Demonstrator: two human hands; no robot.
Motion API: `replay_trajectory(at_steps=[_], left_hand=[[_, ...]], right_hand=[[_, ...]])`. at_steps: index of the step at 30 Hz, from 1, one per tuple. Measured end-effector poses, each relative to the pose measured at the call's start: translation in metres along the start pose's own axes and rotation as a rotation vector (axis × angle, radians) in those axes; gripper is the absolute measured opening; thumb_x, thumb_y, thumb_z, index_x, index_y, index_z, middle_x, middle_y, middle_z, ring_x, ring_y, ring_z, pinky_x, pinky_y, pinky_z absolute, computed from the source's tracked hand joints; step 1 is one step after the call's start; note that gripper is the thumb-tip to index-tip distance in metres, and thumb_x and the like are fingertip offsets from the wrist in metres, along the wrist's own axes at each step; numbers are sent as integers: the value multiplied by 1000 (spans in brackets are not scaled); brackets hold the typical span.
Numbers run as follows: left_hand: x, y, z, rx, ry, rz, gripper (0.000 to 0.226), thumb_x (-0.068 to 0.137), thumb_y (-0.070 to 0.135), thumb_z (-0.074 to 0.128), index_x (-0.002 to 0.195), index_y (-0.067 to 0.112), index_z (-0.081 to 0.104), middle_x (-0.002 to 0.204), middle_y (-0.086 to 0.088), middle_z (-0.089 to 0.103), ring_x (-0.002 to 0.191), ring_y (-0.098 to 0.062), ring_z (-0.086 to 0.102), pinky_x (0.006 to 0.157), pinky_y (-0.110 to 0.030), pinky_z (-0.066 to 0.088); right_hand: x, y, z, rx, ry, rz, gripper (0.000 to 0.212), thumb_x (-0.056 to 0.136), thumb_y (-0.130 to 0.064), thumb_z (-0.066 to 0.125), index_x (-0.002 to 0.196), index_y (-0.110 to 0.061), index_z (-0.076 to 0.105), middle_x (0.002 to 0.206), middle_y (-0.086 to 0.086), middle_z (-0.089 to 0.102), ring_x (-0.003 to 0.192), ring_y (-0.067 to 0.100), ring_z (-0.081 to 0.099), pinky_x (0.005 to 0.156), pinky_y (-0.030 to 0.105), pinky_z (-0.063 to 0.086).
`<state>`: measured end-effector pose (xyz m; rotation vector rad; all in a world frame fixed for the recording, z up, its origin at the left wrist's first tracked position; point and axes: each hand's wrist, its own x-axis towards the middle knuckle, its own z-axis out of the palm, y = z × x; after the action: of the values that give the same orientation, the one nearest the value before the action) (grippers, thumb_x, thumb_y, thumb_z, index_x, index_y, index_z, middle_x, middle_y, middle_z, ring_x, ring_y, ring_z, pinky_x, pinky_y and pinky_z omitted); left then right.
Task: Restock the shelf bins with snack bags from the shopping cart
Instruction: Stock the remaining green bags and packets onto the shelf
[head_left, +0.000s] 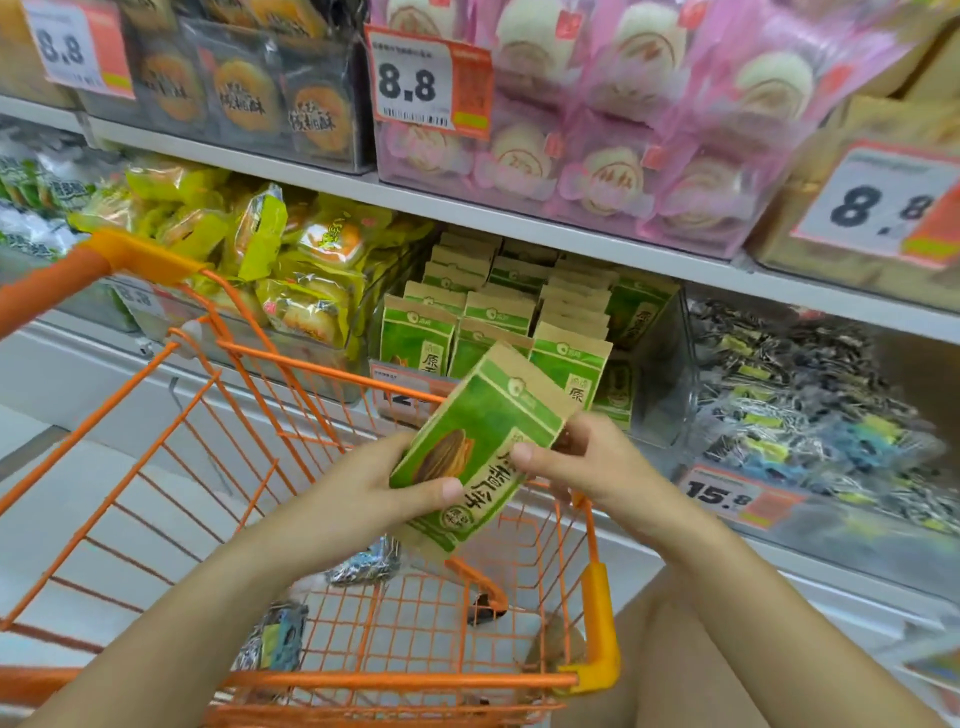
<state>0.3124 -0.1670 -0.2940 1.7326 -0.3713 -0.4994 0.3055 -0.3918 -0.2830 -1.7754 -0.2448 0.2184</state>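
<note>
We hold the green-and-kraft snack bag (480, 447) tilted above the orange cart (311, 519), left hand (374, 493) and right hand (582, 462) each pinching a side with thumb across its Chinese lettering, matching bags binned (519, 322) just beyond, tags reading 8.8 (415, 83) above and 15.8 (727, 493) to the right.

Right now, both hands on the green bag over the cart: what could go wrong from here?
1. The green bag is held tilted, the left hand and right hand gripping mostly by fingertips; it could slip back into the orange cart.
2. The bin of matching green bags looks nearly full, so pushing this one in may topple or crush the front row.
</note>
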Motion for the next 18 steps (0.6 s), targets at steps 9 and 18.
replay_trajectory(at_steps=[9, 18], left_hand=[[50, 18, 77, 355, 13, 225, 46, 84, 46, 64, 124, 26, 52, 121, 7, 60, 113, -6, 55, 95, -38, 47], [111, -20, 74, 1169, 343, 217, 68, 96, 50, 35, 151, 15, 16, 158, -10, 11, 145, -26, 13, 117, -43, 10]], right_hand=[[-67, -11, -81, -63, 221, -9, 12, 73, -8, 73, 84, -10, 73, 81, 4, 76, 75, 12, 71, 64, 21, 55], [-79, -21, -130, -205, 770, -303, 22, 75, -16, 73, 77, -38, 74, 73, -23, 70, 70, -5, 62, 67, 12, 48]])
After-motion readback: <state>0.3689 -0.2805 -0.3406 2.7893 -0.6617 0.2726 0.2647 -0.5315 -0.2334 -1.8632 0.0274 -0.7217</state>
